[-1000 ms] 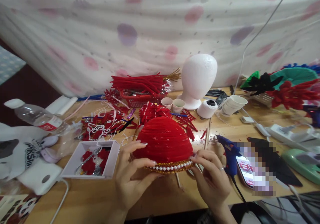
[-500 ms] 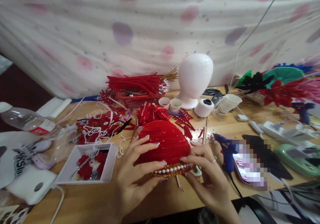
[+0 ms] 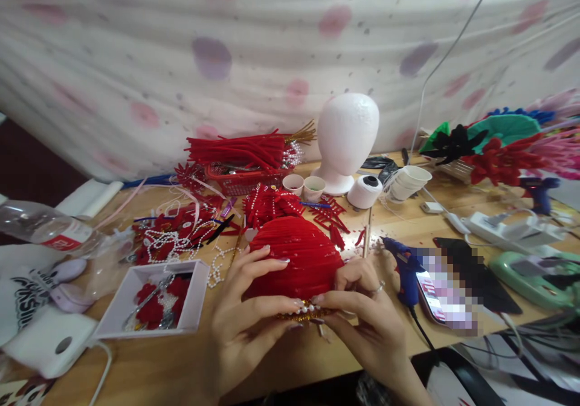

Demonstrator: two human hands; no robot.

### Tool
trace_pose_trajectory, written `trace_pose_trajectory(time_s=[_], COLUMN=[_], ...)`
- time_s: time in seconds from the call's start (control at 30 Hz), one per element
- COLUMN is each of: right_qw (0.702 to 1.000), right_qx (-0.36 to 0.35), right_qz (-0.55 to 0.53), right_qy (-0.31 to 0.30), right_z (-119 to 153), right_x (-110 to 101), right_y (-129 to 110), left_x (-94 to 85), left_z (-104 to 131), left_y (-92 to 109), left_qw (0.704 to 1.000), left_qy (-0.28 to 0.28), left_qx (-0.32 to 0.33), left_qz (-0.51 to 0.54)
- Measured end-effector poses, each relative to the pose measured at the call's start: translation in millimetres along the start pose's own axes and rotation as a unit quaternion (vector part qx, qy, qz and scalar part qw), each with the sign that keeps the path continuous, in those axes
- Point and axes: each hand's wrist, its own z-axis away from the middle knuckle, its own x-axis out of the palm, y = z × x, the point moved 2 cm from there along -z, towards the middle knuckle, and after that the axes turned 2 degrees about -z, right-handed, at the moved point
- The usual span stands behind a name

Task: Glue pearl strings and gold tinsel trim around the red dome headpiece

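A domed red piece, ribbed like rows of velvety pipe cleaners, is held between my two hands above the near part of the table. Along its lower edge runs a gold trim with white pearl beads. My left hand grips the left side, fingers spread over the red surface and thumb below the trim. On the right, my right hand pinches the beaded edge between thumb and index finger, its other fingers curled. Both hands' fingertips nearly meet at the trim and cover part of the beads.
A white box of red and silver ornaments stands left. Behind are a red basket, a white foam head and a thread cone. A blue glue gun and a phone lie right.
My right hand has slid left along the beaded edge, closer to my left fingertips, covering more beads. The view has shifted slightly; my left hand keeps its grip.
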Motion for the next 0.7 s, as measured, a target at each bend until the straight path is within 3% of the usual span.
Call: trace_pose_trajectory(time_s=[0.23,0.5,0.7], right_qw=[0.998,0.998,0.996], right_qx=[0.042,0.064,0.073], right_qz=[-0.011,-0.018,-0.052], right_qy=[-0.045,-0.01,0.027], right_z=[-6.8,-14.3,-2.6], right_x=[-8.1,-3.8,-4.6], right_y=[-4.3,-5.7,11.1], left_x=[1.1,-4.9,-6.0], left_z=[0.1,1.1,10.2], left_y=[-3.4,-7.2,-15.2], left_qw=[0.999,0.996,0.994], left_qy=[0.019,0.077,0.105], left_qx=[-0.013,-0.011,0.002], left_qz=[0.025,0.032,0.038])
